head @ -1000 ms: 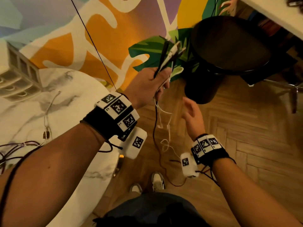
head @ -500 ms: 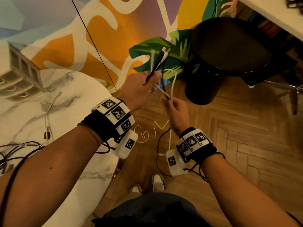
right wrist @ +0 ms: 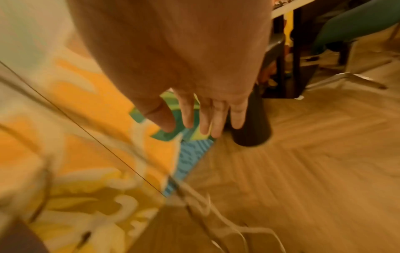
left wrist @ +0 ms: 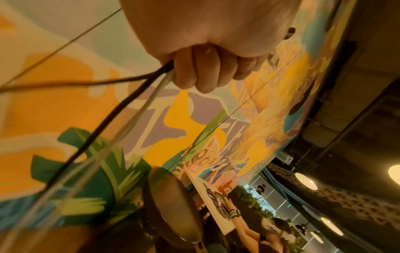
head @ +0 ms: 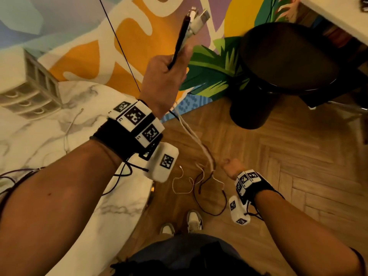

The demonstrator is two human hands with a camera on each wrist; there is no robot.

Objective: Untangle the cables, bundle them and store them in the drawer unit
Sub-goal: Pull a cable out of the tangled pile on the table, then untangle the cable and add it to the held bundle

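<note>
My left hand is raised high in front of the mural and grips a bunch of black and white cables. Their plug ends stick up above the fist. In the left wrist view the fingers curl round the cables, which trail down and left. The strands hang to the floor and end in loose loops. My right hand is low, just right of the hanging strands. The right wrist view shows its fingers straight and holding nothing, with blurred cables below. The white drawer unit stands on the marble table.
The marble table fills the left, with more dark cables and a thin white cable on it. A black round stool stands on the wooden floor ahead to the right. A white tabletop edge crosses the top right corner.
My left hand has lifted the cable ends much higher. My right hand pinched the strands just below it, ran down them and let go; it now hangs low and open.
</note>
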